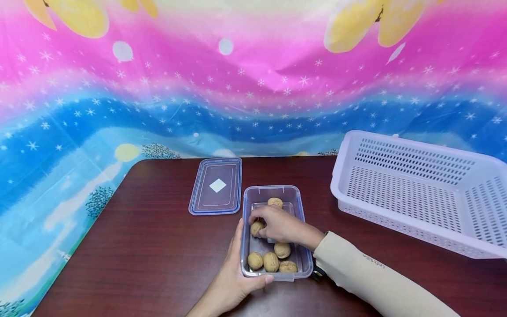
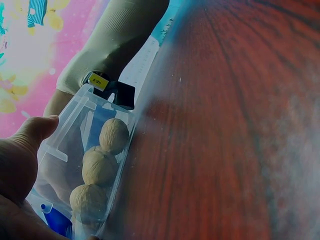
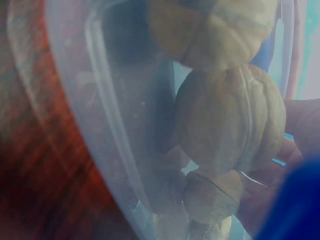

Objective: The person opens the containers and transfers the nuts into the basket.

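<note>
A clear plastic food container [image 1: 272, 277] with several walnuts [image 1: 271, 262] stands on the table. My right hand [image 1: 281, 225] reaches down into it, and its thumb and fingers pinch a walnut [image 1: 257, 229] near the left wall. My left hand [image 1: 233, 275] rests against the container's near left corner, fingers straight along the side wall and thumb across the front. In the left wrist view its thumb [image 2: 37, 131] lies beside the container wall, with walnuts [image 2: 99, 167] showing through the plastic. Walnuts [image 3: 232, 117] fill much of the right wrist view, behind hazy plastic.
The container's clear lid [image 1: 215, 202], with a blue seal and a white diamond label, lies on the dark wooden table [image 1: 158, 246] to the left. A large white perforated basket [image 1: 400, 224] stands at the right. A colourful cloth [image 1: 253, 97] hangs behind the table.
</note>
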A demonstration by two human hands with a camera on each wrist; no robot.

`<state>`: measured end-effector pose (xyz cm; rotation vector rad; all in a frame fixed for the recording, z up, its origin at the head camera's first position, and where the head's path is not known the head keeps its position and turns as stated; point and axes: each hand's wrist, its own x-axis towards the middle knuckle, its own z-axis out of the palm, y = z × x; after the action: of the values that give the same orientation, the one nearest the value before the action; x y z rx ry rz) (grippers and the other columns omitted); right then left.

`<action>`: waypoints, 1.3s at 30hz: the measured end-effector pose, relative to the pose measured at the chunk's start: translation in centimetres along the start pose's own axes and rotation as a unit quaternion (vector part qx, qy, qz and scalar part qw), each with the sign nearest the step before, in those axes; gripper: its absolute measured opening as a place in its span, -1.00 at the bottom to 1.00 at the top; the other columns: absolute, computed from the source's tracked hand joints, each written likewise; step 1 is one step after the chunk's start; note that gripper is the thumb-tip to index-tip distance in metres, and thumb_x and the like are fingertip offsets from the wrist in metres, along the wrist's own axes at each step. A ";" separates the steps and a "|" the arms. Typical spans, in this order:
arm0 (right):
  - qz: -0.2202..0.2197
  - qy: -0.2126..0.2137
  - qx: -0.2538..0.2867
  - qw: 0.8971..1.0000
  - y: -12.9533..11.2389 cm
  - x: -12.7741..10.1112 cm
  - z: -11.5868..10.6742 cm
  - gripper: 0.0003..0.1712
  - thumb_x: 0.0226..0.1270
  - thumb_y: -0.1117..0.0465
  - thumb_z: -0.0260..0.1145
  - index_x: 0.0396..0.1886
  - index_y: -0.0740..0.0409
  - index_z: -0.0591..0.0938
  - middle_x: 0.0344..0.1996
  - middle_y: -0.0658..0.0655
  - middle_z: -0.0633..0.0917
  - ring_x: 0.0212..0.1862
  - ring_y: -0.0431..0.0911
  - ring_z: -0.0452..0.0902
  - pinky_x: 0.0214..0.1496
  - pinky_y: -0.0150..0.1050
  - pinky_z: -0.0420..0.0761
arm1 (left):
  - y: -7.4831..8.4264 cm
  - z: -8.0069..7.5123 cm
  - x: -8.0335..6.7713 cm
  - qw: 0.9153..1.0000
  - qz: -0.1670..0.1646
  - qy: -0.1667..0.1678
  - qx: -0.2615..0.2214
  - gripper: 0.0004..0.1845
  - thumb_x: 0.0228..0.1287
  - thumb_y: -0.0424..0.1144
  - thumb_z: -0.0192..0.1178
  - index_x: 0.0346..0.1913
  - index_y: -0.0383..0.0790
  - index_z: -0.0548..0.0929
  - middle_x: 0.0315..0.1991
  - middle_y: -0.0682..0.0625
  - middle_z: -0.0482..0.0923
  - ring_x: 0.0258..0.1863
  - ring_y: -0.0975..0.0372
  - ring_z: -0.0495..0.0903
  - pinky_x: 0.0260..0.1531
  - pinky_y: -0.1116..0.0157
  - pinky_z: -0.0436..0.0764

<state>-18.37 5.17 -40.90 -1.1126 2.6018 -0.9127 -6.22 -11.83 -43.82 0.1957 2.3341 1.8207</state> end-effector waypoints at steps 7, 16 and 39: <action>0.013 0.003 0.017 1.000 -0.2 -0.1 -0.1 -0.75 0.11 0.50 0.47 -0.23 0.16 0.76 -0.36 -0.01 0.71 -0.31 -0.16 0.48 -0.21 -0.36 0.50 | 0.0 0.0 0.0 1.000 -0.002 0.003 0.005 0.48 -0.05 -0.13 0.66 0.71 0.28 -0.29 0.72 -0.07 -0.14 0.64 0.07 0.03 0.46 0.54 -0.02; 0.028 0.009 0.047 0.998 -0.5 -0.4 -0.6 -0.79 0.18 0.44 0.50 -0.20 0.14 0.76 -0.35 -0.04 0.72 -0.26 -0.22 0.50 -0.15 -0.37 0.53 | -0.1 0.1 0.0 1.000 -0.006 0.007 0.019 0.48 -0.06 -0.09 0.67 0.71 0.31 -0.29 0.72 -0.07 -0.11 0.64 0.07 0.04 0.57 0.22 0.01; 0.062 0.069 0.099 0.991 0.0 -4.3 -8.9 -0.73 0.27 0.34 0.51 -0.03 0.13 0.77 -0.16 0.03 0.79 -0.09 -0.12 0.66 0.01 -0.22 0.65 | 0.3 -0.1 -0.1 1.000 -0.008 0.009 0.003 0.46 -0.07 -0.12 0.68 0.71 0.33 -0.23 0.71 -0.11 -0.10 0.63 0.00 0.07 0.57 0.01 0.04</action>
<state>-18.65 12.43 -34.19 -0.8565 2.5806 -1.2276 -6.10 -11.88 -43.48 0.1612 2.3469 1.8149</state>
